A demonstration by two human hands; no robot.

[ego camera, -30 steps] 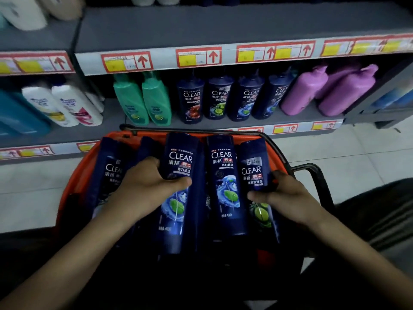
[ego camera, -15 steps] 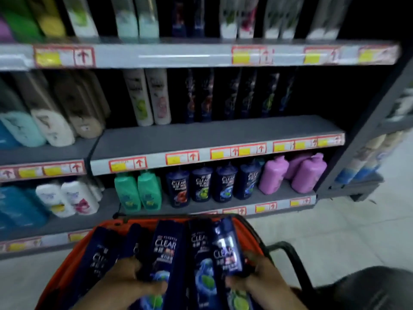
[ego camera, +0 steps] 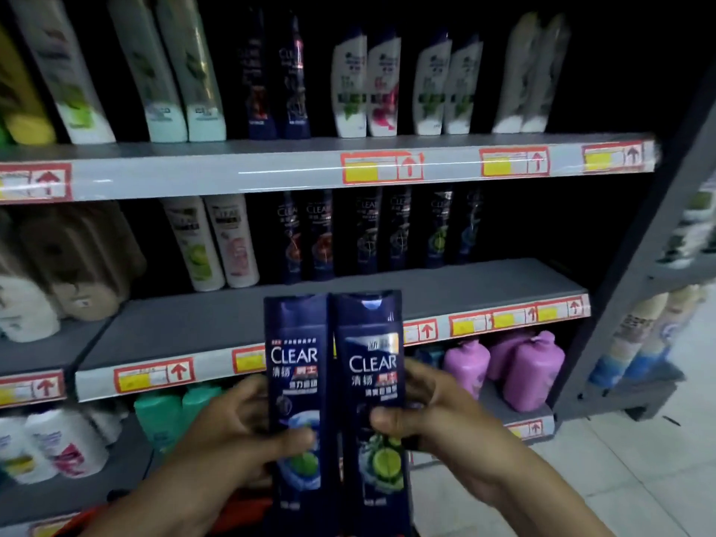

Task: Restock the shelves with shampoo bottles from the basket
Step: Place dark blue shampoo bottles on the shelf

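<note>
Lifted clear of basket since a second ago — two bottles, upright, touching. Left hand (ego camera: 232,439) grips left bottle (ego camera: 296,385); right hand (ego camera: 438,428) grips right bottle (ego camera: 372,385) — before middle shelf (ego camera: 193,327).

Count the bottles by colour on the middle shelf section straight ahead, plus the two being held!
White bottles on shelf: 2
Dark blue bottles on shelf: 6
Dark blue bottles held: 2
Total: 10
</note>
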